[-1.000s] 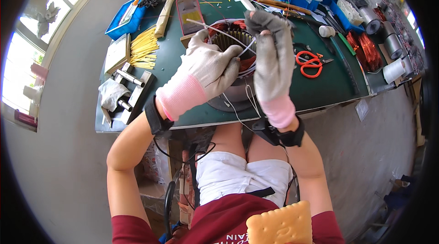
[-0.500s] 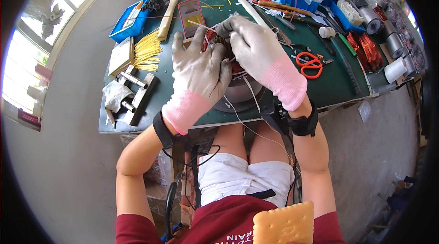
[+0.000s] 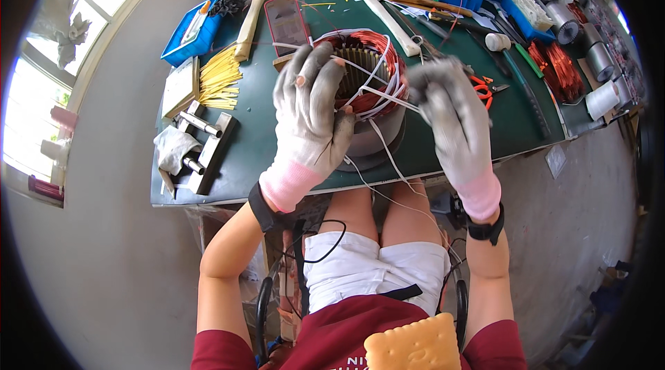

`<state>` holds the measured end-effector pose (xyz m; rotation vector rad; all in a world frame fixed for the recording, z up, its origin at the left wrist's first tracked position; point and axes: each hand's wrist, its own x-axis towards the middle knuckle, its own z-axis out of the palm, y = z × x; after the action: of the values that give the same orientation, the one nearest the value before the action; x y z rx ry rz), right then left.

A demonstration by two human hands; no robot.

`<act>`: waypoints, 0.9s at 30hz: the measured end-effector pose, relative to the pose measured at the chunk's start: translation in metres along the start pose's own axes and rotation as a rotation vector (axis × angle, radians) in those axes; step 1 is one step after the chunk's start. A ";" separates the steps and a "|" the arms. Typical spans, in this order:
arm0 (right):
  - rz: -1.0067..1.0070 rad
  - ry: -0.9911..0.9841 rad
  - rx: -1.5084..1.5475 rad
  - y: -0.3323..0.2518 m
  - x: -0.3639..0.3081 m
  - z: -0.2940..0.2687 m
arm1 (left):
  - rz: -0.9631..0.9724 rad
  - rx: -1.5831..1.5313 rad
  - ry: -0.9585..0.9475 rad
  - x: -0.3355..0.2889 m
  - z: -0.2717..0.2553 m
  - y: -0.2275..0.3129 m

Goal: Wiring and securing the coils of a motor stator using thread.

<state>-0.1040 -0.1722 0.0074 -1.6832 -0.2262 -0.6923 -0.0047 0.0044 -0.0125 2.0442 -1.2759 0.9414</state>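
A motor stator (image 3: 377, 127) stands at the table's near edge, a ring of copper windings (image 3: 357, 41) on top laced with white cord (image 3: 377, 95). My left hand (image 3: 308, 107), in a grey-white glove with a pink cuff, grips the left side of the ring, its fingers over the coils and thumb at the near rim. To the right of the stator is my right hand (image 3: 454, 117), gloved alike and blurred by motion. Its fingers are closed on the white cord, which runs taut from the windings. Loose cord ends hang down the stator's front.
Left of the stator lie yellow strips (image 3: 220, 79), a metal fixture (image 3: 211, 152) and a blue tray (image 3: 194, 37). Behind are a phone (image 3: 287, 20) and a pale flat bar (image 3: 389, 22). Orange-handled scissors (image 3: 483, 91), a white-headed mallet (image 3: 499, 43) and copper coils (image 3: 557, 72) lie right.
My right hand has moved off the stator's top to the right, drawing the white cord outward. My left hand has shifted slightly right and down, fingers now bent over the ring. The windings are uncovered.
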 end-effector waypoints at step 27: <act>1.087 -0.055 -0.909 0.053 -0.411 -0.236 | -0.041 -0.148 -0.264 0.006 -0.014 0.009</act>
<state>-0.4812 -0.3173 -0.2458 -2.2858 1.0567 0.1418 -0.0152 0.0083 0.0016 2.1189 -1.3868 0.5533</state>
